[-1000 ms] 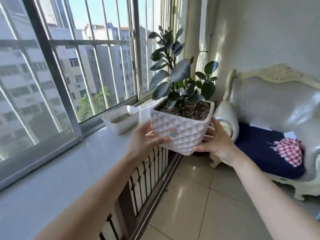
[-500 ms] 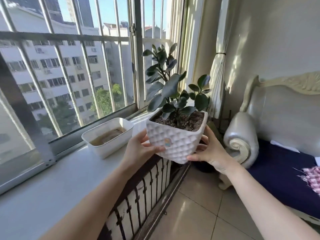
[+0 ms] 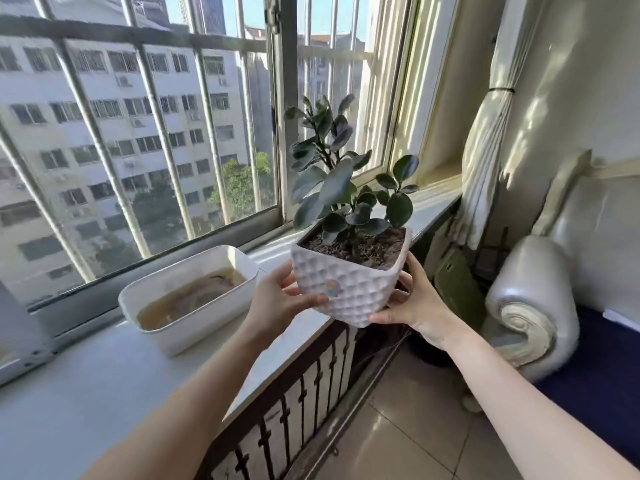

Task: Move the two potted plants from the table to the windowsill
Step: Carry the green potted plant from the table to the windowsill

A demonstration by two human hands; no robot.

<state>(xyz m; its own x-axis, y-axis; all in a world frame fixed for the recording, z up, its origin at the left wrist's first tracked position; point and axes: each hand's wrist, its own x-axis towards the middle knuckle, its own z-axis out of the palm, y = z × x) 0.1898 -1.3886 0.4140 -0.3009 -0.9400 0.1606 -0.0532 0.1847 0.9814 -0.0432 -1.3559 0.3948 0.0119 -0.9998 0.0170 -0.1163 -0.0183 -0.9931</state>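
I hold a white dimpled square pot (image 3: 349,289) with a dark-leaved plant (image 3: 343,188) in soil, in the air over the front edge of the white windowsill (image 3: 86,386). My left hand (image 3: 277,303) grips the pot's left side and my right hand (image 3: 415,303) grips its right side and underside. A second leafy plant (image 3: 322,133) rises behind the held one near the window; its pot is hidden.
A white rectangular tray (image 3: 183,327) with brownish water stands on the sill to the left of the pot. Barred window glass (image 3: 138,150) runs behind. A dark railing (image 3: 294,410) lies under the sill. A tied curtain (image 3: 485,150) and a cream sofa (image 3: 554,289) stand at right.
I have come closer to the window with the pot; it now hangs over the sill's edge beside the tray. Both hands keep the same grip.
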